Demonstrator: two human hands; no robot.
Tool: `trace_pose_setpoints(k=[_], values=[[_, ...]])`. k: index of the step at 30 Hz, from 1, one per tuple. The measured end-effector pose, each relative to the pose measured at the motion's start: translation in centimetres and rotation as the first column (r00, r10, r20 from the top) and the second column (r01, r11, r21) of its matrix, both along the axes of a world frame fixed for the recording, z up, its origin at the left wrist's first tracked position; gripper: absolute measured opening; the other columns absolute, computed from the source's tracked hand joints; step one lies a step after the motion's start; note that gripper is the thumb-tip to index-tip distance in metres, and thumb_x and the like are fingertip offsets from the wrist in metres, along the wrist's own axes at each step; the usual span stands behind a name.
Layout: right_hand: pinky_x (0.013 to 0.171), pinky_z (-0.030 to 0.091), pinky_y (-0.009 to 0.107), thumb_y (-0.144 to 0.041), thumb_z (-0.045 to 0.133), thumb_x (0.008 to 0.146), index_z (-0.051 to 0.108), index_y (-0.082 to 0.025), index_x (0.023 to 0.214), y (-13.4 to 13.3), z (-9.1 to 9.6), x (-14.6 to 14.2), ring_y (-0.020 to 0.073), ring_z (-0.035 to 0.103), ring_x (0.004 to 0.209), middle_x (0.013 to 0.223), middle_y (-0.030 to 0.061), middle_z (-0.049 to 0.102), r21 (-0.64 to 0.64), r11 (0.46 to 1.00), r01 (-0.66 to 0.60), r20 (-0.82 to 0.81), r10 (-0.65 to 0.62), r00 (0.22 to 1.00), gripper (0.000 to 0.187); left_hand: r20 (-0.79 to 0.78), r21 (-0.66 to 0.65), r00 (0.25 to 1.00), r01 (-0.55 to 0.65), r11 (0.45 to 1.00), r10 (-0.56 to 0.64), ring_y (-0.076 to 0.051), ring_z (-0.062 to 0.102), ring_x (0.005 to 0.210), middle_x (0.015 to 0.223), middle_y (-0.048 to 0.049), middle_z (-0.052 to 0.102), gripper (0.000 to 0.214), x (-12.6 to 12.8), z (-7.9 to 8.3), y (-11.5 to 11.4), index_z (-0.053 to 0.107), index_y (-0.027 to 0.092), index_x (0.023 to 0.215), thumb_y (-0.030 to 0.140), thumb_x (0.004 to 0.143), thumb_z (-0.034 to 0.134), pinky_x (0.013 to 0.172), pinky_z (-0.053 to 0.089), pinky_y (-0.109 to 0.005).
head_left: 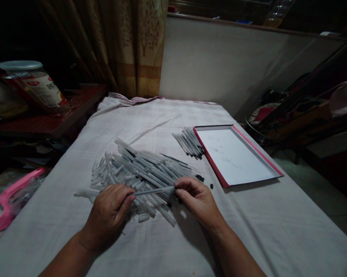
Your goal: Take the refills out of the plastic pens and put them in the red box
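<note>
Between my two hands a translucent pen barrel (154,191) is stretched crosswise above a heap of pen parts. My left hand (111,204) pinches its left end between thumb and forefinger. The other end sits in the fingertips of my right hand (196,198), which are closed on it. Beneath and beyond lies the loose pile of clear barrels and caps (144,165), with small black plugs (200,177) at its right edge. A row of pens with black ends (188,143) lies farther back, against the box lid.
A shallow box lid (239,154) with red sides and a white inside rests on the right of the cloth-covered table (162,250). At left, a plastic jar (35,86) stands on a dark red desk, and a pink plastic handle (12,200) shows beside the table.
</note>
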State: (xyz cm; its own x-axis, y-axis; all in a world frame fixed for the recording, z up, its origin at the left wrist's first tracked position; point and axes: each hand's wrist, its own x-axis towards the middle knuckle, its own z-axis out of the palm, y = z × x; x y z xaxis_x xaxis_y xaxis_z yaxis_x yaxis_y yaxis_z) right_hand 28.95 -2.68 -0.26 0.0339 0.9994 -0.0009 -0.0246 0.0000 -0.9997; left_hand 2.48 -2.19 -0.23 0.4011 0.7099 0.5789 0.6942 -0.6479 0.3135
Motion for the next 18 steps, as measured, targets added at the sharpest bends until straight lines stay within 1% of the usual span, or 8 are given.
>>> trace_pose_setpoints(k=[1, 3, 6, 9, 12, 14, 16, 18], values=[[0.060, 0.050, 0.025, -0.036, 0.081, 0.070, 0.074, -0.019, 0.085, 0.01, 0.00, -0.02, 0.0149, 0.062, 0.066, 0.075, 0.0025, 0.070, -0.008, 1.000, -0.004, -0.009, 0.004, 1.000, 0.024, -0.001, -0.008, 1.000, -0.001, 1.000, 0.001, -0.015, 0.062, 0.065, 0.073, 0.0002, 0.066, 0.022, -0.02, -0.01, 0.00, 0.062, 0.021, 0.089, 0.031, 0.101, 0.046, 0.065, 0.047, -0.027], [0.056, 0.048, 0.024, -0.040, 0.078, 0.073, 0.074, -0.019, 0.089, 0.02, -0.07, -0.01, 0.0134, 0.059, 0.060, 0.067, 0.0005, 0.067, -0.047, 0.999, -0.009, -0.014, 0.008, 1.000, 0.027, -0.004, -0.016, 1.000, 0.001, 1.000, -0.001, -0.015, 0.062, 0.065, 0.073, 0.0000, 0.067, 0.023, -0.01, 0.01, -0.01, 0.062, 0.021, 0.089, 0.032, 0.101, 0.045, 0.064, 0.047, -0.027], [0.052, 0.044, 0.024, -0.041, 0.075, 0.076, 0.072, -0.018, 0.081, -0.02, -0.02, 0.14, 0.0121, 0.055, 0.054, 0.059, -0.0014, 0.061, -0.083, 0.997, -0.003, 0.031, 0.006, 1.000, 0.024, -0.010, -0.007, 1.000, 0.002, 1.000, -0.002, -0.016, 0.064, 0.067, 0.074, -0.0008, 0.068, 0.022, 0.07, 0.07, -0.05, 0.061, 0.022, 0.090, 0.032, 0.101, 0.045, 0.066, 0.048, -0.028], [0.055, 0.046, 0.024, -0.036, 0.078, 0.071, 0.072, -0.018, 0.077, -0.04, 0.35, 0.30, 0.0125, 0.057, 0.057, 0.065, -0.0004, 0.065, -0.062, 0.998, -0.005, 0.040, 0.008, 0.999, 0.020, -0.006, -0.001, 1.000, 0.010, 1.000, -0.010, -0.016, 0.064, 0.067, 0.074, -0.0006, 0.067, 0.021, 0.13, 0.14, -0.07, 0.061, 0.022, 0.090, 0.030, 0.101, 0.046, 0.066, 0.048, -0.028], [0.058, 0.049, 0.025, -0.033, 0.079, 0.069, 0.073, -0.019, 0.085, 0.01, 0.56, 0.37, 0.0140, 0.061, 0.063, 0.073, 0.0014, 0.069, -0.046, 0.999, -0.016, -0.001, 0.016, 1.000, 0.022, -0.001, -0.007, 1.000, 0.021, 1.000, -0.021, -0.016, 0.062, 0.065, 0.073, 0.0001, 0.066, 0.020, 0.13, 0.18, -0.09, 0.061, 0.021, 0.089, 0.029, 0.100, 0.047, 0.064, 0.047, -0.027], [0.056, 0.047, 0.025, -0.036, 0.078, 0.071, 0.073, -0.019, 0.087, 0.05, 0.41, 0.39, 0.0138, 0.060, 0.060, 0.069, 0.0010, 0.068, -0.066, 0.997, -0.028, -0.008, 0.028, 1.000, 0.024, 0.002, 0.000, 1.000, 0.025, 1.000, -0.025, -0.016, 0.063, 0.066, 0.074, -0.0001, 0.067, 0.019, 0.14, 0.18, -0.12, 0.061, 0.021, 0.089, 0.029, 0.100, 0.047, 0.066, 0.047, -0.027], [0.053, 0.045, 0.024, -0.039, 0.075, 0.074, 0.073, -0.018, 0.084, 0.07, 0.17, 0.42, 0.0128, 0.056, 0.055, 0.062, -0.0003, 0.065, -0.089, 0.995, -0.034, 0.017, 0.036, 0.999, 0.024, 0.005, 0.008, 1.000, 0.028, 1.000, -0.028, -0.015, 0.062, 0.067, 0.075, -0.0003, 0.066, 0.018, 0.18, 0.18, -0.15, 0.061, 0.021, 0.090, 0.028, 0.100, 0.047, 0.067, 0.047, -0.027], [0.053, 0.044, 0.025, -0.038, 0.074, 0.075, 0.073, -0.017, 0.080, 0.05, 0.08, 0.46, 0.0128, 0.055, 0.053, 0.059, -0.0005, 0.064, -0.090, 0.995, -0.035, 0.054, 0.040, 0.998, 0.021, 0.000, 0.001, 1.000, 0.028, 1.000, -0.028, -0.015, 0.061, 0.066, 0.074, -0.0001, 0.065, 0.018, 0.22, 0.22, -0.17, 0.060, 0.020, 0.089, 0.027, 0.100, 0.048, 0.066, 0.046, -0.027]])
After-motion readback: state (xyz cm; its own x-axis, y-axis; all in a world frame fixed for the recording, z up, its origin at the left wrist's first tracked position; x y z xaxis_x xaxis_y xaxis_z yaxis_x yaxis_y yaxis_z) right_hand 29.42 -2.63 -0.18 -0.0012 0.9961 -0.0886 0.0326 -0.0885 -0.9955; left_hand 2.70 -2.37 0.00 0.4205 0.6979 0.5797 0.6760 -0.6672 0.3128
